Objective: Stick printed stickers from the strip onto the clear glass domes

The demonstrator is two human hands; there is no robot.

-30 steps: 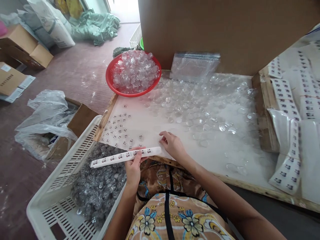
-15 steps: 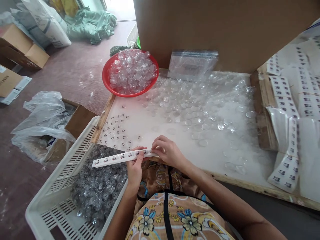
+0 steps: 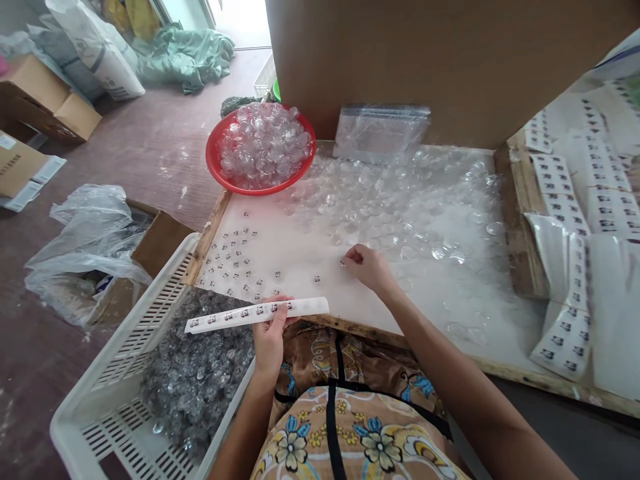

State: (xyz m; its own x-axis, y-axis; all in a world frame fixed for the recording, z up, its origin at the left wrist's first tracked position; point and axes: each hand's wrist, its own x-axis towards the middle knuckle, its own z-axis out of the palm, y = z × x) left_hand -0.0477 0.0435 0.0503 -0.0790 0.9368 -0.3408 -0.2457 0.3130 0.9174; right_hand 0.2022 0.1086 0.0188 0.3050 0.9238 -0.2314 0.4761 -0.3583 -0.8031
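While our left hand (image 3: 270, 337) grips a flat strip (image 3: 220, 320), long axis nearly crosswise, left end nearer, our right hand (image 3: 369, 267) pinches a sticker (image 3: 343, 263).

Long white sticker strip (image 3: 253, 313), aslant

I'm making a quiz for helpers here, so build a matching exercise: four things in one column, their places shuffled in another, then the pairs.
1. Round red plastic basin
2. Slotted white plastic crate
3. Long white strip with dark figures
4. Clear flat plastic bag

A. In the left hand
B. Leaning against the tall brown panel
C. At the far left corner of the wood-edged white table
D. Beside the table's near left corner

Pairs: 1-C, 2-D, 3-A, 4-B
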